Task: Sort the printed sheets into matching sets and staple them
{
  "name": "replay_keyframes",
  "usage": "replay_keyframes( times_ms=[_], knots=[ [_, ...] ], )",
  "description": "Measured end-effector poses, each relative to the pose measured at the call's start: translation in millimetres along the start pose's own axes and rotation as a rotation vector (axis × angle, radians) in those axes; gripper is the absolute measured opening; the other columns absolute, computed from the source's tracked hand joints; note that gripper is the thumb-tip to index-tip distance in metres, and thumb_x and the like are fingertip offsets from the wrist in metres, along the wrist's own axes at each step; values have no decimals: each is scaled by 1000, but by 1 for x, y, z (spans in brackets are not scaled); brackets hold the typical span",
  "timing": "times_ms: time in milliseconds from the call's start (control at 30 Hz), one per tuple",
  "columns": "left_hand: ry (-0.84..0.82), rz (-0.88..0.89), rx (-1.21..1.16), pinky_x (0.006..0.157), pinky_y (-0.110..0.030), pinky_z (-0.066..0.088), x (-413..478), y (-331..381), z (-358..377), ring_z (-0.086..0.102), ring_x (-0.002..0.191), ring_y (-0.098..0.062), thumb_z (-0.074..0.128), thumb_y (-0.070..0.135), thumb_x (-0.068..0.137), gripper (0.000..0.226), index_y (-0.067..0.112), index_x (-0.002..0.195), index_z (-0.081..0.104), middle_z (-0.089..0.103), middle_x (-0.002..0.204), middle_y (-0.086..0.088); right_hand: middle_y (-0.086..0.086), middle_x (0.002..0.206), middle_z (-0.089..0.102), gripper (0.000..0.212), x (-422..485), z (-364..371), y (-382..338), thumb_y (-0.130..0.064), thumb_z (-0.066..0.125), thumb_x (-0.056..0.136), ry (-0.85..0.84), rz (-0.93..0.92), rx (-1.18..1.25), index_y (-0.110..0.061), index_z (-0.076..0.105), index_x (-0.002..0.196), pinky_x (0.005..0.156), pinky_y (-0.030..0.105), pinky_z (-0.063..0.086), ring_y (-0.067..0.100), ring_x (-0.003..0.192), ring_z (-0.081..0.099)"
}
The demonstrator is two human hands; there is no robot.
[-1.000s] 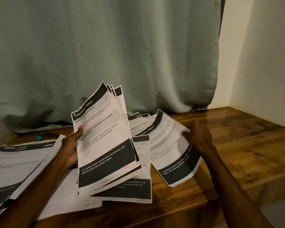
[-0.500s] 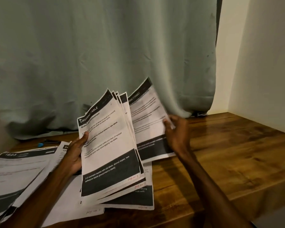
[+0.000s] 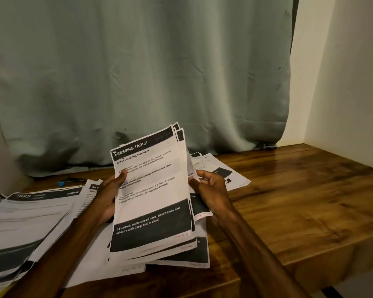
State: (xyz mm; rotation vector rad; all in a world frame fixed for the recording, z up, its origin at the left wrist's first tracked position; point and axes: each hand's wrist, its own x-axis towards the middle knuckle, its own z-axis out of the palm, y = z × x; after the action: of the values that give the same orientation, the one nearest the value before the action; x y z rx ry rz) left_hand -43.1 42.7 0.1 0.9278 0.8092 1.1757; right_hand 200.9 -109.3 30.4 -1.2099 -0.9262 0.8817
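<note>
A stack of printed sheets [image 3: 153, 196] headed "DRESSING TABLE" stands tilted above the wooden table [image 3: 289, 203]. My left hand [image 3: 108, 196] grips its left edge, thumb on the front page. My right hand [image 3: 211, 190] holds the right edge, fingers curled round the back sheets. More printed sheets [image 3: 222, 171] lie on the table behind my right hand. Another sheet [image 3: 192, 257] lies flat under the held stack. A spread pile of sheets [image 3: 26, 216] covers the left side. A small blue-tipped tool [image 3: 67, 181], perhaps the stapler, lies at the back left.
A grey-green curtain [image 3: 138, 82] hangs behind the table down to its top. A cream wall [image 3: 349, 93] closes the right side. Bare wood shows on the table's right half, with the front edge [image 3: 310, 261] near my right forearm.
My right hand lifted a single sheet from the table and brought it left behind the held stack. It now holds the stack's right edge. The stack sits squarer.
</note>
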Motion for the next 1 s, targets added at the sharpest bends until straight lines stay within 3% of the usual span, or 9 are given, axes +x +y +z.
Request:
replay_keyframes(
  times_ms=[67,133,267,333,400,467,667,867,1000],
  knots=[
    [-24,-7,20,101,-65,48,-5,1,5,67,115,-40,68,29,95,40,16,133,62,72,123,-15,2,99,78,27,-4,-3,-3,-21,75,90,-82,34,-4,-14,70,116,63,31,62,17,80,77],
    [-8,16,67,91,-63,55,-9,-2,10,69,111,-40,65,28,97,35,16,130,63,73,119,-15,4,95,79,26,-7,-10,0,-32,71,93,-146,31,-117,-10,73,107,76,40,63,23,84,77],
    [50,75,127,78,-54,61,-11,-2,11,72,102,-39,67,27,96,35,17,129,63,75,115,-13,3,73,71,53,10,-33,11,-51,55,99,117,-136,-674,-5,72,79,65,24,46,11,66,64],
    [62,85,128,74,-52,62,-11,0,9,72,101,-38,67,26,96,35,19,130,62,75,115,-12,5,80,71,42,17,-42,19,-45,60,99,126,-111,-843,-7,73,85,68,25,46,12,71,64],
    [72,86,113,69,-48,63,-13,2,10,72,101,-36,67,23,96,36,20,131,61,75,116,-11,6,105,74,28,19,-43,28,-38,68,95,33,-46,-902,-12,73,105,77,27,52,18,93,69],
    [66,85,99,67,-46,63,-13,3,10,71,101,-35,67,21,96,38,19,133,60,74,118,-12,6,122,71,31,18,-37,31,-34,70,95,-13,-36,-925,-14,69,118,86,30,55,22,108,68],
    [42,77,93,60,-42,63,-14,2,9,76,87,-28,69,21,94,41,24,133,60,76,114,-9,13,130,64,26,30,-18,22,-23,62,100,28,77,-924,-8,60,122,88,31,49,27,116,63],
    [48,51,80,69,-47,64,-11,1,6,73,96,-35,71,24,92,43,16,133,62,74,116,-14,9,115,69,17,36,-18,30,-24,64,99,13,29,-846,-10,65,108,89,33,54,23,104,67],
    [27,7,114,66,-45,64,-15,-4,12,74,91,-36,70,27,93,40,7,127,63,75,111,-17,-5,94,74,13,30,-19,21,-22,69,96,-57,-130,-479,-10,71,100,80,32,62,9,82,72]
  ],
)
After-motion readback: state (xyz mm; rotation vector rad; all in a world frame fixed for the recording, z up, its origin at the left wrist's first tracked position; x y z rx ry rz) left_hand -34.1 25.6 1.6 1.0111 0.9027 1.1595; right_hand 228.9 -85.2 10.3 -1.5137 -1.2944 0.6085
